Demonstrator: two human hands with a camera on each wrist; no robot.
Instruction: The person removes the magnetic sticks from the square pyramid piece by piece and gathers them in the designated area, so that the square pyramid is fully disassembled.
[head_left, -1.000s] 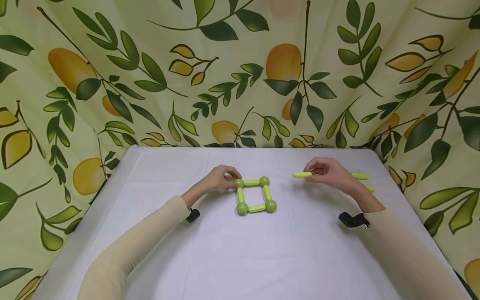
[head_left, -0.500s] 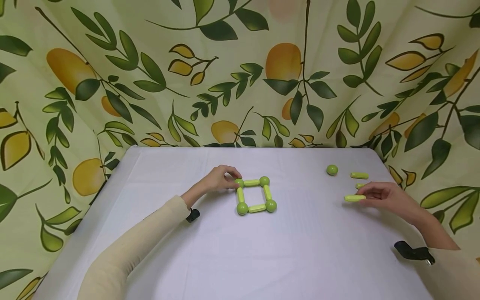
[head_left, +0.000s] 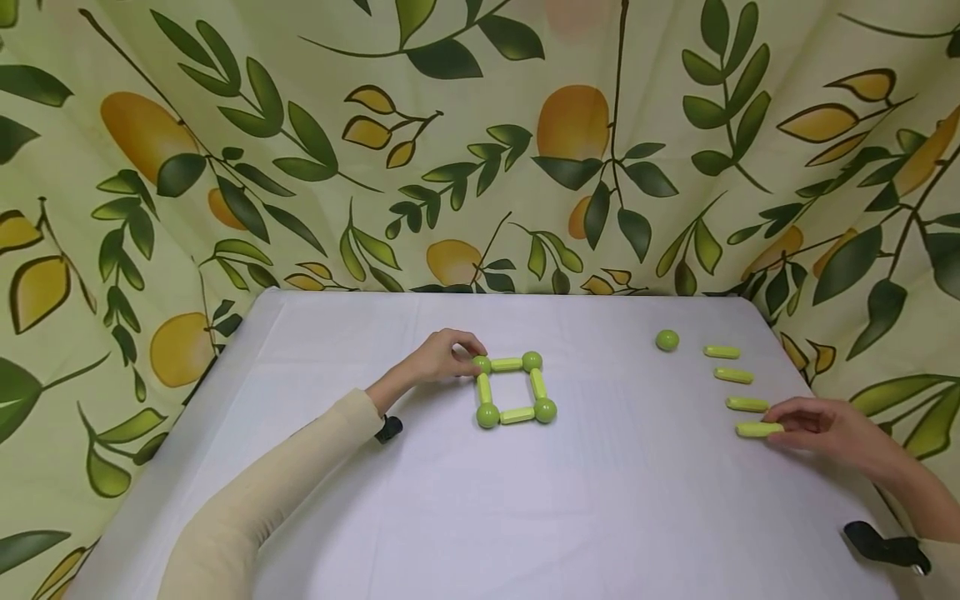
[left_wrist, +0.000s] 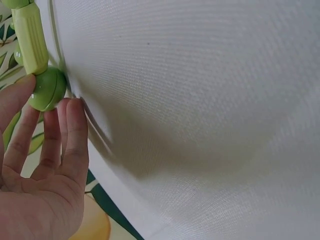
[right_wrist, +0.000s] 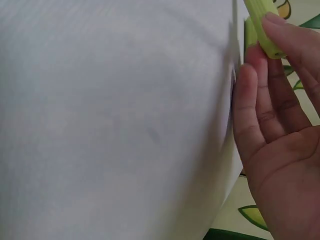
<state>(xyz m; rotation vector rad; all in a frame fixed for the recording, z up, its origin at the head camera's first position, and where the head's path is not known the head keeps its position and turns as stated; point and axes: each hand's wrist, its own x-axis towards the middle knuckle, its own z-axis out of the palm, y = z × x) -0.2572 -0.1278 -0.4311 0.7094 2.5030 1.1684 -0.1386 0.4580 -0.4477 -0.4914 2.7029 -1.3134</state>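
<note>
My left hand [head_left: 438, 357] pinches the green ball [head_left: 482, 364] at the far left corner of a square made of light green rods and green balls. In the left wrist view that ball [left_wrist: 49, 90] sits between thumb and fingertips, joined to a ribbed rod [left_wrist: 31, 39]. Over at the right, my right hand [head_left: 828, 429] pinches one end of a loose light green rod [head_left: 757, 429] between thumb and fingers. Whether this rod touches the table, I cannot tell. Just beyond it lies another rod [head_left: 747, 404], roughly parallel.
Farther back in the same row lie two more rods, a middle one [head_left: 733, 376] and a far one [head_left: 722, 352]. A single green ball [head_left: 667, 340] rests left of them. A patterned curtain [head_left: 480, 167] hangs behind the white-covered table [head_left: 465, 517].
My right hand has carried its rod rightward and nearer to me, to the near end of the row of rods. The left hand keeps its hold on the corner ball.
</note>
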